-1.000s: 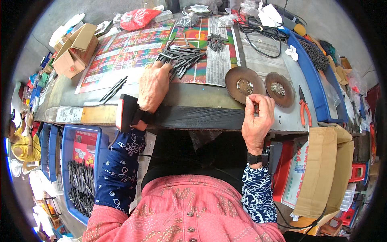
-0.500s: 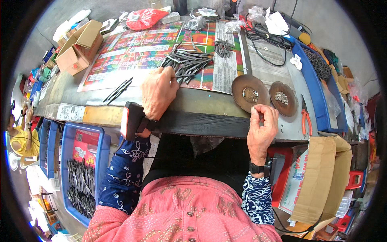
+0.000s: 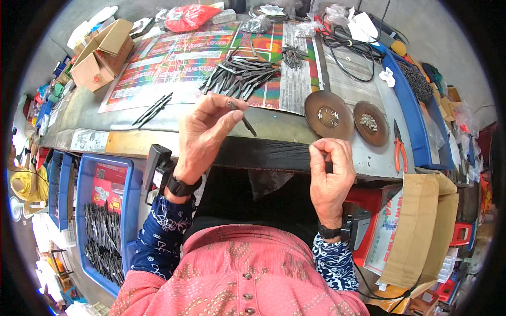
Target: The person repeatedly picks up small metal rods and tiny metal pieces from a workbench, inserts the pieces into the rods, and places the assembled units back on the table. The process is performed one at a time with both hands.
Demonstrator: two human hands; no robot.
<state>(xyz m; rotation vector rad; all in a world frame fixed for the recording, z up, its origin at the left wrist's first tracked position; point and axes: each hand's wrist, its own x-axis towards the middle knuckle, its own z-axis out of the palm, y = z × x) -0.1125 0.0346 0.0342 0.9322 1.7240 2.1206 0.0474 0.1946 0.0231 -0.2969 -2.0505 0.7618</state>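
My left hand (image 3: 201,132) pinches a thin black strip (image 3: 245,123) between thumb and forefinger, its free end slanting down to the right above the table edge. Behind it, a loose pile of similar black strips (image 3: 240,75) lies on the printed sheet. Thumb and forefinger of my right hand (image 3: 333,176) are closed together at the table's front edge; anything between them is too small to make out. Just beyond that hand sits a round brown dish (image 3: 315,125) with a few small shiny slivers. Beside it, a smaller brown dish (image 3: 363,108) contains little silvery pieces.
Several strips (image 3: 153,110) lie apart at left; a small bunch (image 3: 292,56) lies behind. Red-handled pliers (image 3: 400,152) rest by a blue tray (image 3: 419,134) at right. A blue bin (image 3: 134,184) of black strips stands lower left, an open carton (image 3: 421,226) lower right.
My left hand has drawn back from the pile toward me and now holds up a black strip. My right hand has shifted slightly left and nearer to me.
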